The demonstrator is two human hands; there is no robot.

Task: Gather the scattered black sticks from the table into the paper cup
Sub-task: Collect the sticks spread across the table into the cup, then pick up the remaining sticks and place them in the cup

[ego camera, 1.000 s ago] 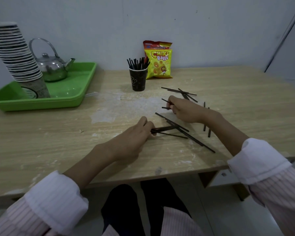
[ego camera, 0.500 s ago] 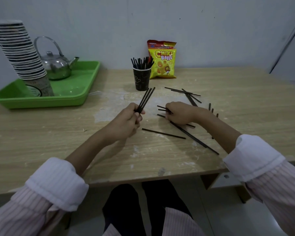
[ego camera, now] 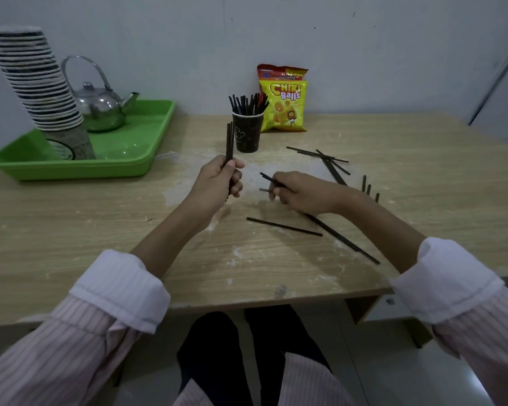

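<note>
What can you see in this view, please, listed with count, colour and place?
table: one, light wood, across the middle.
paper cup: one, dark, back centre of the table.
sticks in cup: many, mostly black, standing in the paper cup.
loose sticks: about nine, black, lying on the table's right half.
snack bag: one or two, yellow and red, against the wall behind the cup.
tray: one, green, back left.
kettle: one, silver, on the tray.
cup stack: one, white-rimmed, on the tray.
sleeves: two, pink-striped, white cuffs, bottom corners.
left grip: one, bare hand, holds a few upright sticks left of the cup.
right grip: one, bare hand, pinches a slanted stick right of centre.
</note>
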